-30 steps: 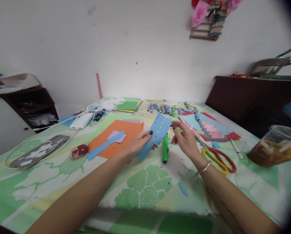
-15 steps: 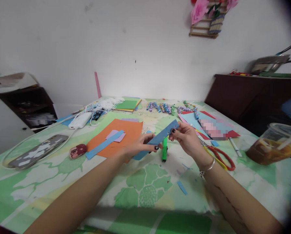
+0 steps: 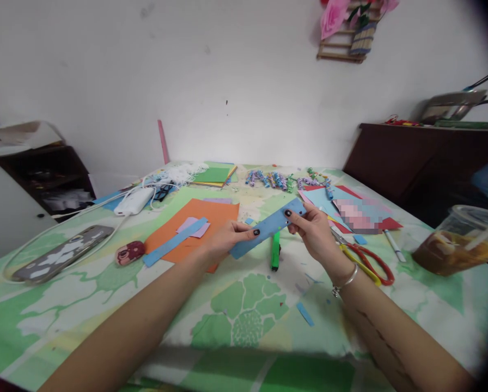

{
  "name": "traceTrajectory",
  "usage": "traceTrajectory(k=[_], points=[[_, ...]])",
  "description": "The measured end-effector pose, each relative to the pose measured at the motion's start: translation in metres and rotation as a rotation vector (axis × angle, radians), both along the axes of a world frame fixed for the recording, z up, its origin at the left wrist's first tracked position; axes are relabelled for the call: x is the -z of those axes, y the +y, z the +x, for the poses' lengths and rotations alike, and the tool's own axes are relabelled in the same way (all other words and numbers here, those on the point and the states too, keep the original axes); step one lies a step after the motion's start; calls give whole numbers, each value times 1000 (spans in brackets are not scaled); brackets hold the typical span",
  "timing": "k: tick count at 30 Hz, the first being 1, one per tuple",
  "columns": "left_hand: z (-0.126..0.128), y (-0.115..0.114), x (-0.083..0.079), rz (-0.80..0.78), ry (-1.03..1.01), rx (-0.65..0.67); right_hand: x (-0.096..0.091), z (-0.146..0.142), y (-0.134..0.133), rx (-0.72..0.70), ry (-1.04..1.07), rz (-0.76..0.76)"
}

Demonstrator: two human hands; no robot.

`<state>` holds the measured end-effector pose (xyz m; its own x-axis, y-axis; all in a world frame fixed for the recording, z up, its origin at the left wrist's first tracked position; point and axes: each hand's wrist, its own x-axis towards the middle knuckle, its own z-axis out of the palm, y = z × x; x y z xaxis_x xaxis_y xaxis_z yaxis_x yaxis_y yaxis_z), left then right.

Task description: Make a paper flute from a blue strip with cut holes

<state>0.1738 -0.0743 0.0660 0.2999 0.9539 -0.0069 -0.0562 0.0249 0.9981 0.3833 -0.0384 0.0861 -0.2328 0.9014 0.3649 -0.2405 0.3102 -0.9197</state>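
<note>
Above the table [image 3: 211, 305]: blue paper strip [image 3: 267, 227], with long axis rising left to right. Pinched near its lower end by left hand [image 3: 226, 240], at its upper end by right hand [image 3: 312, 228]; equally close to both.

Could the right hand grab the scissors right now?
Probably yes: the scissors lie close by the right hand, and nothing seems to rest on them. But that hand holds the blue strip, so it would likely need to let go first.
</note>
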Motion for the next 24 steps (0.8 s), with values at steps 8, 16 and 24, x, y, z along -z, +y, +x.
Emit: traceTrajectory(k=[8,16,24], points=[[-3,1,-4,-3,30,-78,3,-1,2,0,-14,-41],[6,1,3,56,-49,-207,5,-5,-3,-161,-49,-115],[17,-6,2,191,24,-215,15,-23,-14,-287,-149,-77]])
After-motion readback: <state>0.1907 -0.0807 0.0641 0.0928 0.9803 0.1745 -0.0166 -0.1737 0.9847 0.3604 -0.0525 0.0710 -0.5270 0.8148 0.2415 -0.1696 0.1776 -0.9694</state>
